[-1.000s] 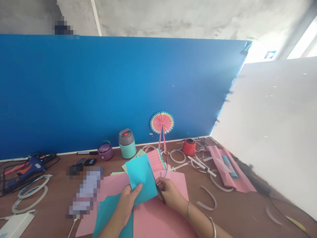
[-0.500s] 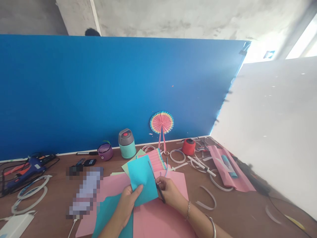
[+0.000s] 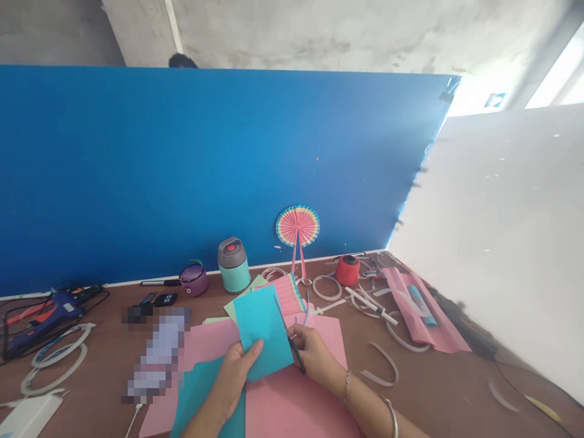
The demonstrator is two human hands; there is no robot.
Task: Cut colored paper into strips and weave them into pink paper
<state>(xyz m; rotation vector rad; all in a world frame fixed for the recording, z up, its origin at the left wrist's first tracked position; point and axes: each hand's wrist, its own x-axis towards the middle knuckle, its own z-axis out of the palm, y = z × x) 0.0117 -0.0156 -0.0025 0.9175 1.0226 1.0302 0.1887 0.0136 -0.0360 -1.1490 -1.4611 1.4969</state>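
Observation:
A rectangular sheet of turquoise paper [image 3: 262,325] is held up over the table by my left hand [image 3: 235,371], the thumb lying across its front. My right hand [image 3: 312,350] is closed round a pair of scissors [image 3: 297,353] with dark handles. Their blades run up along the paper's right edge, and a thin strip [image 3: 307,301] curls beside them. Pink sheets [image 3: 292,401] and a larger turquoise sheet [image 3: 196,395] lie beneath my hands. Behind the held paper rests a pleated pink paper piece [image 3: 285,292] with a striped edge.
A round folded paper fan [image 3: 298,226] stands against the blue partition [image 3: 182,170]. Nearby are a turquoise flask [image 3: 235,267], a purple cup [image 3: 193,280] and a red object [image 3: 347,271]. On the left lies a glue gun [image 3: 59,313]; paper strips [image 3: 385,365] litter the right.
Both hands and the turquoise paper stay almost in place. The head of a person behind the partition has shifted slightly right.

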